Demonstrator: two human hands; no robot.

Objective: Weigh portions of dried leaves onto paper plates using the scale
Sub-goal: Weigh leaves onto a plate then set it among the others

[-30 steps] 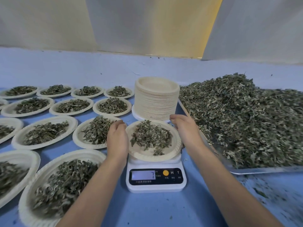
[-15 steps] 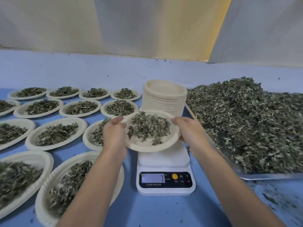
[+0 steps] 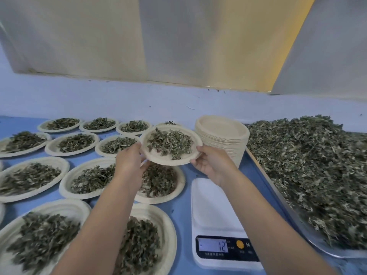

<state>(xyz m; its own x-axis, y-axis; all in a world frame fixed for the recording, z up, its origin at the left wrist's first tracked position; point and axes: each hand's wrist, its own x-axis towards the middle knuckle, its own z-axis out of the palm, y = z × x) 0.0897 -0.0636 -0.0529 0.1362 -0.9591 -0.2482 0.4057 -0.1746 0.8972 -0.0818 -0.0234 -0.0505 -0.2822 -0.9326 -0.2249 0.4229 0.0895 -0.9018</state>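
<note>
Held plate: a paper plate (image 3: 171, 144) of dried leaves (image 3: 170, 143) is up in the air, above the filled plates and left of the stack of empty plates (image 3: 222, 135).
Left hand: the left hand (image 3: 130, 160) has its fingers closed on the plate's left rim.
Right hand: the right hand (image 3: 213, 164) has its fingers curled under the right rim, thumb on the edge.
Scale: the scale (image 3: 216, 217) has a bare platform, and its display (image 3: 213, 245) reads what looks like minus 12 (probably the plate's tare).
Doing it well: keep the plate level, carry it to a free spot among the rows of filled plates (image 3: 85, 180), and lower it flat so no leaves slide off.
Supply: the loose pile (image 3: 309, 175) sits on a tray (image 3: 264, 171) at right.
Hard to tell: the free spot is not clearly visible; the nearest plates are blurred, the far plate behind the held one is mostly hidden, and the tray runs off the right edge.
</note>
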